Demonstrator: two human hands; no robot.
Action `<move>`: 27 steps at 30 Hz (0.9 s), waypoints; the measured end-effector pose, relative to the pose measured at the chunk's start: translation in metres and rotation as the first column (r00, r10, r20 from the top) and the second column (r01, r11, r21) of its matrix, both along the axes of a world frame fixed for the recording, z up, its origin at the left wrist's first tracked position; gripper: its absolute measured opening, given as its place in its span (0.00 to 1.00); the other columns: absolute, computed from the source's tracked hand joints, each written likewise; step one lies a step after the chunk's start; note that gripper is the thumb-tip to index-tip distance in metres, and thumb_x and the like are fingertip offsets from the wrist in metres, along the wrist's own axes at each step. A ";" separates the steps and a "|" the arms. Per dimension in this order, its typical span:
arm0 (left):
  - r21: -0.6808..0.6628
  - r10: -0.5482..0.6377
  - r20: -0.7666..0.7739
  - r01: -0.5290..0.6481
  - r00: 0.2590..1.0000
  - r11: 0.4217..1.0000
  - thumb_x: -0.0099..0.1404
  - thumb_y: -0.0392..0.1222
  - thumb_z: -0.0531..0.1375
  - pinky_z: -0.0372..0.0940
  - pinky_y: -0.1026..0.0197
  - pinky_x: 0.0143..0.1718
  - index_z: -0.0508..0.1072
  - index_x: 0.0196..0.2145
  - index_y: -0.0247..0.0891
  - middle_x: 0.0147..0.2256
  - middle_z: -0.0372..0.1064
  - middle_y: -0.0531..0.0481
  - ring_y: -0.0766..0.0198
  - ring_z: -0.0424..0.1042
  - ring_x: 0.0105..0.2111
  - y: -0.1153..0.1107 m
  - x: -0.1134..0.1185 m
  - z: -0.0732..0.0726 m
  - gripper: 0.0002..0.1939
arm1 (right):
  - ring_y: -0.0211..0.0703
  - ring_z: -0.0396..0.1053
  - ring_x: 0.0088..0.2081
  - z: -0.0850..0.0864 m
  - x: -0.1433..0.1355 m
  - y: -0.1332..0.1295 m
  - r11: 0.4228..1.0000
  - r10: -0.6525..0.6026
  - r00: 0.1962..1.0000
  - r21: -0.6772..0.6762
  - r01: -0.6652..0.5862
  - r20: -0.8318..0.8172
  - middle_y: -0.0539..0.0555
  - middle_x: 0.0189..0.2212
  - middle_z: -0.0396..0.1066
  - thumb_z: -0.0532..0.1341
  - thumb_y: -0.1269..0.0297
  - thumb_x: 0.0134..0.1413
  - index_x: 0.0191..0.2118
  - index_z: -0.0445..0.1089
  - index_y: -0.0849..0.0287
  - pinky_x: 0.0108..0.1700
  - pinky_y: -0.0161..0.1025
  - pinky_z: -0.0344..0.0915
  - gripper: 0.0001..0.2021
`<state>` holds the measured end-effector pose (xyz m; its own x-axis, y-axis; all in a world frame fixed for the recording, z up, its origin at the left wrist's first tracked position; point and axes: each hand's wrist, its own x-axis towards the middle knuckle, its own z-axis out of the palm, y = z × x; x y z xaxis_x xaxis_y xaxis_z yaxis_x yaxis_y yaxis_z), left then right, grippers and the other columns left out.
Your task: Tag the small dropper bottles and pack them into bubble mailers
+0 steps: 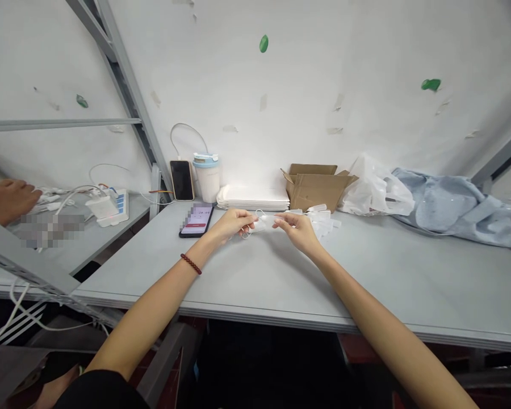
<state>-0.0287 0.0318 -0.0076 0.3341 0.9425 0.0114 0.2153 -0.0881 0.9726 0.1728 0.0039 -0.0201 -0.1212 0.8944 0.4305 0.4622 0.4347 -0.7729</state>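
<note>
I've got the left hand point(235, 224) pinching a white piece point(264, 222), right hand point(296, 229) pinching its other end, so it's smack between them, too small on my screen to say more. Phone point(198, 222) is just left of the left hand, box point(315, 192) behind the right.

At your left, dark-screened phone point(182, 180) stands upright with white cable point(186, 124), just beside cup point(207, 180) with light-blue lid. In front of them, second phone point(199, 215) lies flat, screen lit. To your right, white plastic bag point(377, 190) sits beside light-blue bundle point(455, 207), perhaps cloth, folds make this hard to tell. Beyond metal post point(132, 91), power strip point(122, 207) lies on neighbouring table point(106, 234).
</note>
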 end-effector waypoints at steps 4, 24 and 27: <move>0.037 -0.035 -0.014 0.035 0.999 0.999 0.54 0.45 0.62 0.54 0.69 0.20 0.72 0.26 0.32 0.24 0.67 0.52 0.73 0.61 0.20 -0.001 0.001 -0.002 0.11 | 0.42 0.69 0.32 0.002 0.000 0.000 0.999 0.038 0.999 -0.006 -0.038 0.027 0.53 0.29 0.76 0.56 0.58 0.53 0.32 0.75 0.60 0.34 0.36 0.60 0.13; 0.473 0.297 -0.502 -0.030 0.812 0.881 0.55 0.40 0.55 0.54 0.65 0.24 0.74 0.24 0.35 0.21 0.70 0.50 0.67 0.63 0.20 0.012 -0.027 0.007 0.10 | 0.59 0.57 0.54 -0.014 0.038 0.027 0.954 -0.287 0.617 0.164 0.249 0.732 0.64 0.53 0.63 0.55 0.63 0.57 0.56 0.61 0.61 0.48 0.52 0.58 0.21; 0.416 0.233 -0.570 0.033 0.788 0.909 0.54 0.40 0.54 0.54 0.66 0.23 0.74 0.22 0.35 0.19 0.70 0.51 0.67 0.63 0.19 0.010 -0.029 0.008 0.10 | 0.59 0.56 0.55 -0.018 0.040 0.029 0.956 -0.275 0.571 0.156 0.249 0.774 0.64 0.56 0.61 0.54 0.62 0.59 0.58 0.59 0.61 0.49 0.53 0.58 0.22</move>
<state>-0.0574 0.0422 0.0008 0.3012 0.9301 0.2101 0.7649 -0.3672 0.5292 0.2127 0.0330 -0.0382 -0.1829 0.9329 0.3103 0.9769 0.2079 -0.0491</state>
